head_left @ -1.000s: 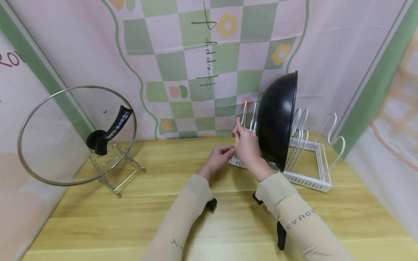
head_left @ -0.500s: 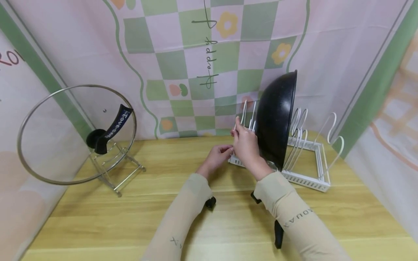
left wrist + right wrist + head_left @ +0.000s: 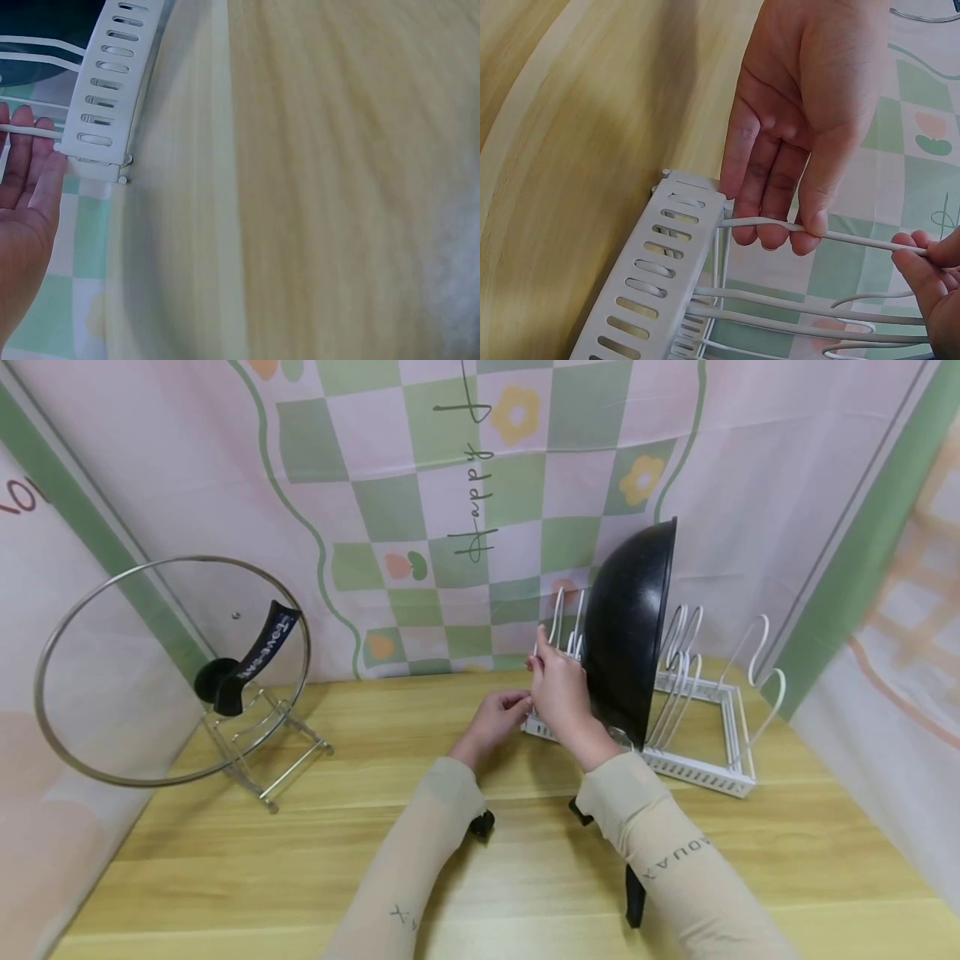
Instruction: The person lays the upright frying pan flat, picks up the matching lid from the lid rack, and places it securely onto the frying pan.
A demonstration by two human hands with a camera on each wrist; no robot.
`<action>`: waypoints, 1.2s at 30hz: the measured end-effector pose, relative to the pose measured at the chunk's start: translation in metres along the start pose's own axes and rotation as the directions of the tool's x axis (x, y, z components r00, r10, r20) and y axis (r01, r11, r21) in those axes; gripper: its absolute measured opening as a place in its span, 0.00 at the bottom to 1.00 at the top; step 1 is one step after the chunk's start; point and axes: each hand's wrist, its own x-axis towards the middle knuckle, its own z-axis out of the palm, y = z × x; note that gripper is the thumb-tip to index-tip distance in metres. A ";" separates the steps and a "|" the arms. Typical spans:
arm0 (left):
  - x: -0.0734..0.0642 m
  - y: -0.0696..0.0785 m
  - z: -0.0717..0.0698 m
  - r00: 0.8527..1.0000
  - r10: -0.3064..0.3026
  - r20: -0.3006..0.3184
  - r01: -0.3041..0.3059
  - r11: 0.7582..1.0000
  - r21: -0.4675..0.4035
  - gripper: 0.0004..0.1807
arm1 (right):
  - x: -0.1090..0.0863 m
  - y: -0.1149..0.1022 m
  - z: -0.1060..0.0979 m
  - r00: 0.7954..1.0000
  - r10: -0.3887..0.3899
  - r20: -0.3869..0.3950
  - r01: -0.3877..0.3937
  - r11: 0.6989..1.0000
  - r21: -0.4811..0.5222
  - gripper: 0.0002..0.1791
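Observation:
A black wok-like pan stands on edge in a white wire pan rack. At the rack's left end, my left hand pinches a white wire divider just above the slotted base, thumb on one side and fingers behind. Higher up the same wire, my right hand grips it between thumb and fingers. The left wrist view shows the left hand right at the end of the slotted rail. Only the right hand's fingers show in the right wrist view.
On the left, a large glass lid with a black handle leans in a metal wire stand. Black handle-like pieces show beside and under the sleeves, mostly hidden. A patterned cloth hangs behind the wooden table.
The head view has shifted slightly, so everything sits a little further left. Both hands keep their hold on the wire divider.

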 end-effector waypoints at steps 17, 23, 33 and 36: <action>0.000 -0.001 -0.004 1.000 -0.012 -0.009 0.012 1.000 -0.010 0.17 | 0.003 -0.003 0.005 0.999 0.039 0.020 -0.039 0.999 -0.007 0.28; 0.000 -0.001 -0.005 1.000 -0.003 -0.005 0.003 1.000 -0.015 0.17 | 0.004 -0.003 0.005 0.999 0.037 0.018 -0.037 0.999 -0.015 0.28; 0.000 -0.003 -0.007 1.000 0.003 0.002 -0.003 1.000 -0.022 0.17 | 0.006 -0.005 0.007 1.000 0.017 0.021 -0.016 0.999 -0.031 0.28; 0.001 -0.003 -0.008 1.000 0.008 0.000 -0.008 1.000 -0.016 0.17 | 0.007 -0.005 0.008 1.000 0.021 0.022 -0.020 0.999 -0.032 0.29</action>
